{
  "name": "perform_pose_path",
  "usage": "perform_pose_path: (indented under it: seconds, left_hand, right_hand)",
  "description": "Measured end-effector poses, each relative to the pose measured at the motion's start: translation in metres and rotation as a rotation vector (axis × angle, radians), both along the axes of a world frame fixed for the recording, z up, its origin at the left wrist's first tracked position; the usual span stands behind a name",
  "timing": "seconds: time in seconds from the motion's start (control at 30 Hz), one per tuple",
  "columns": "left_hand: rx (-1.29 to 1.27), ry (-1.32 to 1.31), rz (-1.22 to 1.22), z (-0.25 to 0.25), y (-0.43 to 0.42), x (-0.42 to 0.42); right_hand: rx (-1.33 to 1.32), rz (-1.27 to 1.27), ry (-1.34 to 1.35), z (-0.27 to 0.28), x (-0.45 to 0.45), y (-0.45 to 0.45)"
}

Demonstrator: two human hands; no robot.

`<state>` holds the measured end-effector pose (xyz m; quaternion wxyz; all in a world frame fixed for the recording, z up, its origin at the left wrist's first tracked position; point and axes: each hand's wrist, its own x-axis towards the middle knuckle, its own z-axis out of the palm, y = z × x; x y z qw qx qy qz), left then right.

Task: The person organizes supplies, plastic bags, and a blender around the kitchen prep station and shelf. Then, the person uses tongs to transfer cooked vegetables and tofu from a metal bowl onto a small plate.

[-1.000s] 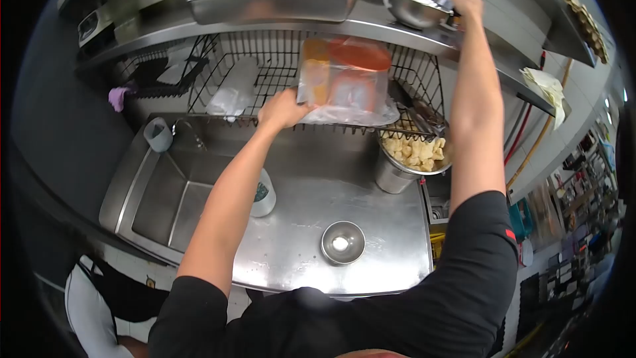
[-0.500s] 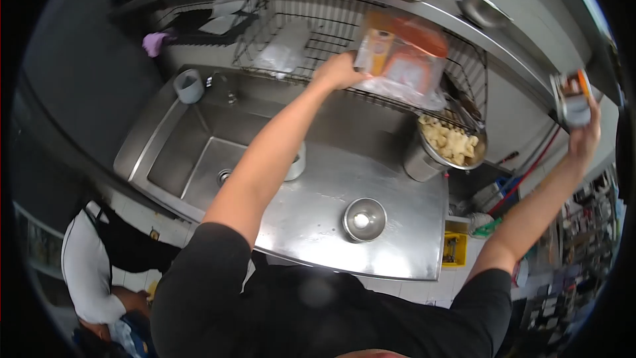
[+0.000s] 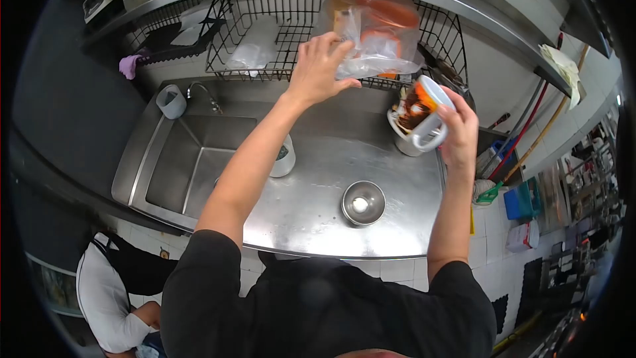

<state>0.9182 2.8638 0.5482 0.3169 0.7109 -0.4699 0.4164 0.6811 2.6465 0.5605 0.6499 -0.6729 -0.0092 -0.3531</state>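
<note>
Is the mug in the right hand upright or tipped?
Tipped: the mug slants sideways in the right hand, while the metal bowl on the counter sits upright.

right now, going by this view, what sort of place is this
Likely a kitchen, perhaps a commercial one: a steel counter with a sink set into it and a metal bowl standing on it.

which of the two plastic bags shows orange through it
The bag nearest the left hand: orange shows through its clear plastic. The other bag, farther left, looks whitish, with no orange showing.
</note>
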Motion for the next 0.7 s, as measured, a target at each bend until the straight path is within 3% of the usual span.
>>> perform_pose_path:
  seconds: [0.07,0.17,0.33,0.43,0.5,0.57,0.63,0.7]
  left_hand:
    - [0.236,0.078,0.04,0.008,-0.012,-0.001]
    - [0.229,0.254,0.054,0.007,-0.033,0.029]
    - [0.224,0.116,0.11,0.029,-0.04,0.031]
    - [0.036,0.091,0.139,0.055,-0.036,0.007]
    - [-0.037,-0.083,0.135,0.069,-0.03,-0.006]
    - [-0.102,0.023,0.015,0.072,-0.037,0.005]
    - [-0.169,0.365,-0.274,0.079,-0.036,0.006]
    - [-0.214,0.384,-0.355,0.08,-0.037,0.009]
  right_hand:
    - [-0.02,0.01,0.005,-0.002,0.02,0.006]
    - [-0.011,-0.005,0.032,0.002,0.046,0.013]
    - [-0.015,-0.012,0.084,0.025,0.074,0.016]
    - [-0.026,0.018,0.114,0.032,0.09,0.004]
    - [-0.073,0.077,0.157,0.033,0.094,0.003]
    - [-0.122,0.041,0.221,0.037,0.104,0.009]
    - [-0.17,0.034,0.306,0.039,0.119,0.016]
    - [-0.209,-0.046,0.314,0.044,0.129,0.024]
